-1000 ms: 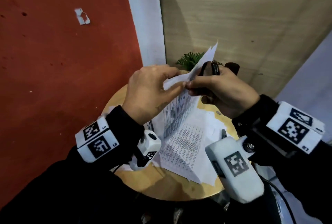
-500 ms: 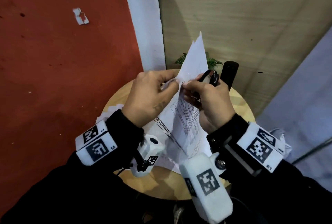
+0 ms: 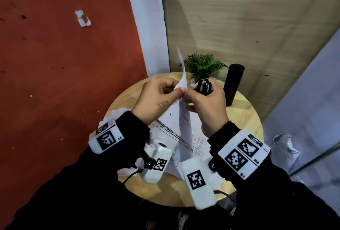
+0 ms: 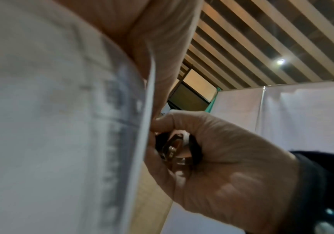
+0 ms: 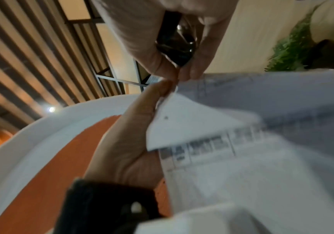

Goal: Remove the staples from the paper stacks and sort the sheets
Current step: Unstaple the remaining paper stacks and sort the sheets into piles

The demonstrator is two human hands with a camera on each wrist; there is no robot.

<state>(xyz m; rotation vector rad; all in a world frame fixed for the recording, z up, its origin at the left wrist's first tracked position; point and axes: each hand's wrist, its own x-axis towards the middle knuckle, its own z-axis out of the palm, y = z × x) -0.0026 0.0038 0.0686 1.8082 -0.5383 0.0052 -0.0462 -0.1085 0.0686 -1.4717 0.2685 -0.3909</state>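
My left hand (image 3: 179,91) pinches the top corner of a printed paper stack (image 3: 181,117), which stands on edge above the round wooden table (image 3: 246,119). My right hand (image 3: 191,93) grips a black staple remover (image 3: 203,87), and its fingertips meet the same corner of the stack. In the right wrist view the staple remover (image 5: 176,45) sits in my palm, the left hand (image 5: 134,134) holds the paper stack (image 5: 252,158), and one corner is folded over. The left wrist view shows the paper stack (image 4: 62,126) close up, with the right hand (image 4: 222,166) round the staple remover (image 4: 178,148). No staple is visible.
More printed sheets (image 3: 199,137) lie on the table under my hands. A small green plant (image 3: 202,65) and a black cylinder (image 3: 233,84) stand at the table's far edge. A red wall is on the left, and crumpled plastic (image 3: 283,145) lies to the right.
The stack has swung from lying slanted to standing on edge, its free corner now pointing up. Both hands stay together at the corner; the right hand has turned in closer.
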